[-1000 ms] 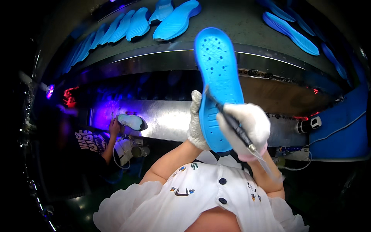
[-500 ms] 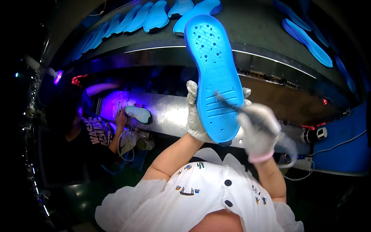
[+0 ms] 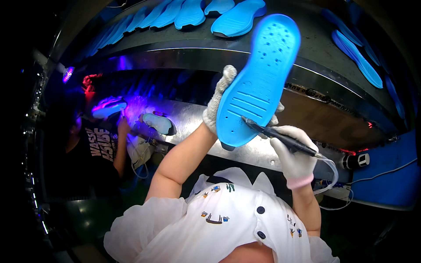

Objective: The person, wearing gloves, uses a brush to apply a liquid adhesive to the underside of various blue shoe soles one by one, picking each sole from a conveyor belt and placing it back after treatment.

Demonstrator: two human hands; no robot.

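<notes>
My left hand [image 3: 218, 103], in a white knit glove, grips a bright blue shoe sole [image 3: 258, 85] from behind and along its left edge; its fingertips show past the right edge. The sole is held up tilted, its wide holed end far and to the right, its ribbed heel end near me. My right hand [image 3: 297, 151], in a white glove with a pink cuff, closes round a black pen-like brush [image 3: 285, 139] with a pale tube at its back end. The brush tip meets or hovers just over the heel area below the ribs; contact is not certain.
A row of blue soles [image 3: 190, 15] stands on the dark belt [image 3: 289, 26] beyond, with more blue soles [image 3: 359, 59] at the right. A metal bench [image 3: 188, 116] holds a pale sole [image 3: 157, 123]. At the left a co-worker [image 3: 103, 144] holds up another sole [image 3: 108, 107].
The sole has tilted, its far end swinging right and its heel end left. My brush tip has moved from the ribs toward the heel. The co-worker has raised a sole.
</notes>
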